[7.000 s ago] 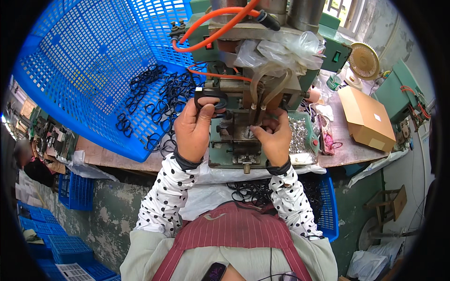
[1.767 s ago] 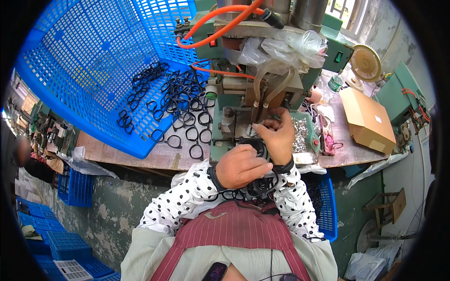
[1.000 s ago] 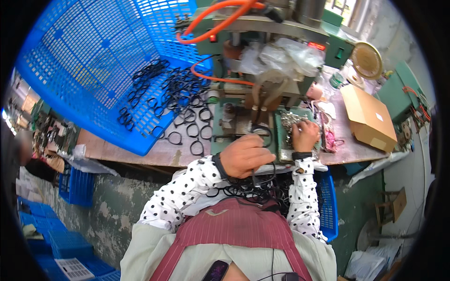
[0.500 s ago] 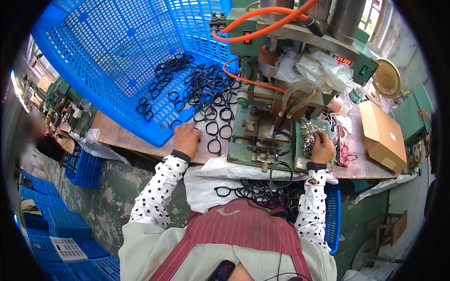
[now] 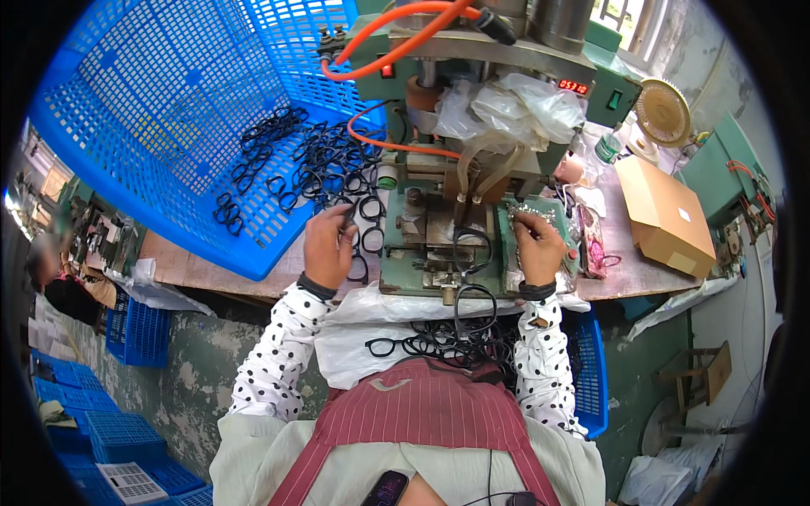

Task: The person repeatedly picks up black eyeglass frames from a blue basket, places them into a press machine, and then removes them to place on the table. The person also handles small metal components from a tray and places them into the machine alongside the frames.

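Note:
My left hand (image 5: 330, 250) is over the table at the mouth of the blue basket, fingers curled. A dark bit shows at its fingertips, among black eyeglass frames (image 5: 372, 240); what it grips I cannot make out. My right hand (image 5: 541, 250) pinches thumb and fingers together at a pile of small shiny metal parts (image 5: 535, 211) right of the press; anything between the fingertips is too small to tell. Between my hands, one black eyeglass frame (image 5: 475, 305) stands at the fixture of the green press (image 5: 413, 278), one lens rim up in it and the other hanging below.
The large blue basket (image 5: 169, 198) tilts toward me with many black frames inside. More frames (image 5: 422, 341) lie in my lap on white plastic. Orange hoses (image 5: 396, 29) loop over the press. A cardboard box (image 5: 666, 219) and a pink-patterned case (image 5: 593, 244) stand right.
The view has shifted, so the press sits further left. My left hand has moved toward the basket and its fingers have curled more. My right hand stays at the metal parts.

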`<control>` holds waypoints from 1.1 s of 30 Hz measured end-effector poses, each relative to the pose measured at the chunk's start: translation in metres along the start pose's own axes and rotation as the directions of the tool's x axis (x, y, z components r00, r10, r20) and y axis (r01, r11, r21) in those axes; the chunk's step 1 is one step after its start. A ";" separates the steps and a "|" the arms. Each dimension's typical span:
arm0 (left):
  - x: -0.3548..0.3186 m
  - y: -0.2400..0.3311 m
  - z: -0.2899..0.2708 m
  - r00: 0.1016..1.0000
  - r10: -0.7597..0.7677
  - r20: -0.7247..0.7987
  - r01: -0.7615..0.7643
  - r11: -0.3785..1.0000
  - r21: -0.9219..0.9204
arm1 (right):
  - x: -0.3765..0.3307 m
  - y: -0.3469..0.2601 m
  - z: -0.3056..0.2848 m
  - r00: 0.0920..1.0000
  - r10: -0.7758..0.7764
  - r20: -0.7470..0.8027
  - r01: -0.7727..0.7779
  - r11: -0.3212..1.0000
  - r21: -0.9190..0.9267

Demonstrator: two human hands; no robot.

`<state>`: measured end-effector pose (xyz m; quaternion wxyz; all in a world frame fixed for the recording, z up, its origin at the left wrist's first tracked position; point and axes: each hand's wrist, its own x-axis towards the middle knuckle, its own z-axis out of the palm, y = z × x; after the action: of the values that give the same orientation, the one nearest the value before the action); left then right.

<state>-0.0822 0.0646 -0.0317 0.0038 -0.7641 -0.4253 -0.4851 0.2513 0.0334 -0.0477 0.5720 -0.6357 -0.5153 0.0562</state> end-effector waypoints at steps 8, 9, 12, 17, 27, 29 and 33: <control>0.025 0.103 0.026 0.845 0.534 -0.030 -0.527 0.823 -0.213 | -0.011 -0.078 -0.007 0.995 -0.020 0.098 -0.016 0.936 0.353; 0.025 0.109 0.030 0.840 0.543 0.001 -0.524 0.811 -0.261 | -0.013 -0.085 -0.008 0.993 -0.061 0.097 0.025 0.942 0.334; 0.024 0.114 0.043 0.809 0.585 0.056 -0.517 0.754 -0.406 | -0.014 -0.088 -0.002 0.988 -0.119 0.100 0.070 0.915 0.397; 0.019 0.111 0.042 0.753 0.654 0.074 -0.572 0.705 -0.418 | -0.013 -0.061 0.008 0.965 0.083 0.250 -0.214 0.802 0.557; 0.042 0.119 -0.010 0.902 0.422 0.087 -0.374 0.868 -0.327 | -0.027 -0.075 0.025 0.998 0.029 0.055 -0.049 0.914 0.403; 0.040 0.110 0.006 0.982 0.000 -0.190 -0.102 0.844 -0.526 | -0.029 -0.078 0.033 0.999 -0.051 0.005 0.047 0.948 0.314; 0.081 0.109 -0.007 0.967 -0.253 0.040 0.235 0.817 -0.526 | -0.031 -0.080 0.045 0.997 0.072 -0.029 -0.049 0.876 0.480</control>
<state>-0.0022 0.0445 0.0768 -0.2610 -0.6670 -0.3703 -0.5914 0.1598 0.0271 -0.0160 0.7209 -0.4917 -0.4521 0.1849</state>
